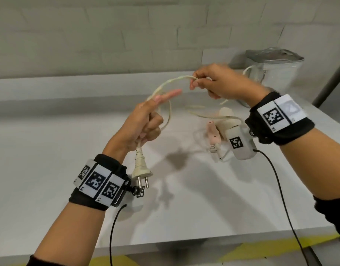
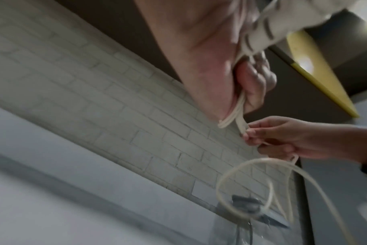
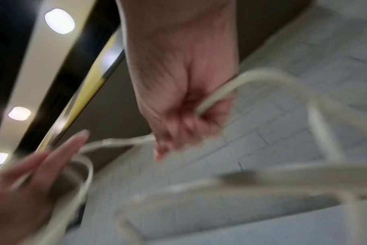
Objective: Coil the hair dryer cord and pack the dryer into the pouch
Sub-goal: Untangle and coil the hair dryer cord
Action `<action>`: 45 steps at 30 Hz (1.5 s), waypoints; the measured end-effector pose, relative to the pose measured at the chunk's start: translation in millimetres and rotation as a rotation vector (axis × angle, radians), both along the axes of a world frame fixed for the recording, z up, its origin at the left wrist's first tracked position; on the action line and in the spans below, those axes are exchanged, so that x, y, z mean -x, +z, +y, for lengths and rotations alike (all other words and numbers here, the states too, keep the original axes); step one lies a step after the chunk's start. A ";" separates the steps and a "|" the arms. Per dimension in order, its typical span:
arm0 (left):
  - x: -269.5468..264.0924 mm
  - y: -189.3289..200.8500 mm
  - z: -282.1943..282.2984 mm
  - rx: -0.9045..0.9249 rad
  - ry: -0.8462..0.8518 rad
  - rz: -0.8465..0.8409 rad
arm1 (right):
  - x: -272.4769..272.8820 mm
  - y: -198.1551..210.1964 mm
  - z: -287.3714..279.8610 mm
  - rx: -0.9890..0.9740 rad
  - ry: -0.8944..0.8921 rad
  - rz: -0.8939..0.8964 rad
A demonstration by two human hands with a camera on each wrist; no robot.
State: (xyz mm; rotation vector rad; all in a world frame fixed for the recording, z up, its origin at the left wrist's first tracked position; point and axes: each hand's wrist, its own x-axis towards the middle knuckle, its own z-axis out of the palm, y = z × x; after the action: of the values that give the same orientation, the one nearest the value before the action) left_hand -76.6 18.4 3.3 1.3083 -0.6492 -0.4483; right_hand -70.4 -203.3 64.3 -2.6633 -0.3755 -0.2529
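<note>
Cord [image 1: 171, 81] arched between both hands.

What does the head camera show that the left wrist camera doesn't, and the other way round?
Only the head view shows the hair dryer lying on the table and the plug whole, prongs hanging below the left hand. Only the left wrist view shows a loose loop of cord hanging under the right hand. Both show the two hands gripping the cord and the pouch behind.
</note>
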 end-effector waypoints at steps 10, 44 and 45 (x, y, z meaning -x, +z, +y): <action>-6.6 15.7 -5.1 0.313 0.051 0.081 | -7.8 -52.6 -8.1 -0.137 0.045 -0.369; -7.4 17.9 -48.6 -0.057 -0.227 0.020 | 5.4 5.8 -4.6 -0.368 0.102 -0.204; -9.1 18.8 -47.8 0.003 -0.262 0.047 | 1.3 3.7 -4.4 -0.303 0.045 -0.253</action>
State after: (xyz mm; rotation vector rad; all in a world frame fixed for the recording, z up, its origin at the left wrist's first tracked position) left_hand -67.5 -29.4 22.1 1.2110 -0.7849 -0.6892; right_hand -71.7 -207.8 68.0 -2.3275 -0.4366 -0.5876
